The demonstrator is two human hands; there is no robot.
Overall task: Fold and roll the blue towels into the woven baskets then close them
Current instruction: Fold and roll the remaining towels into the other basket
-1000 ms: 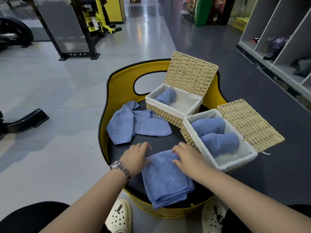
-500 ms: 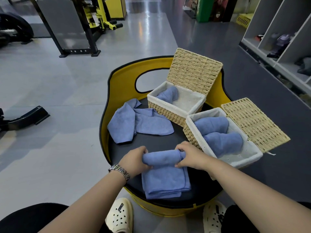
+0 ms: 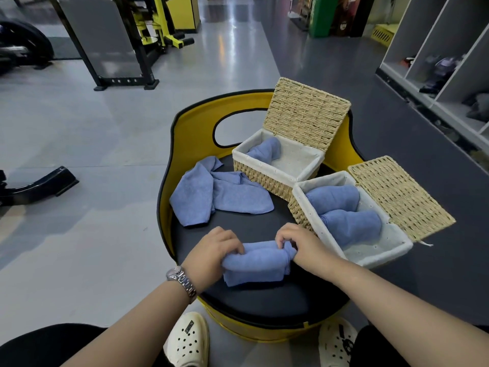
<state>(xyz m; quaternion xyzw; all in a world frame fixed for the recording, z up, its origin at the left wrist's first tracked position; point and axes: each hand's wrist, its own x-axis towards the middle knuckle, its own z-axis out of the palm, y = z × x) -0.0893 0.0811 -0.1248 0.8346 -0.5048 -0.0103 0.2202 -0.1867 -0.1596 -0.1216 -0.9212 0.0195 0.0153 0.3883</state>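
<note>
Gripping the rolled towel (image 3: 258, 256) near the seat's front edge (image 3: 264, 320), both hands (image 3: 260, 251) curl round its ends.

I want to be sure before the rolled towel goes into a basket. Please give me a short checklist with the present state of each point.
1. Both hands hold the roll: left hand and right hand grip the towel being rolled at its ends: ok.
2. Roll finished: a flat part still lies under it: not ok.
3. Near basket has room beside its two rolls: ok.
4. Its lid is open: ok.
5. Far basket is open, with one towel inside: ok.
6. Loose towel not yet folded: not ok.
</note>
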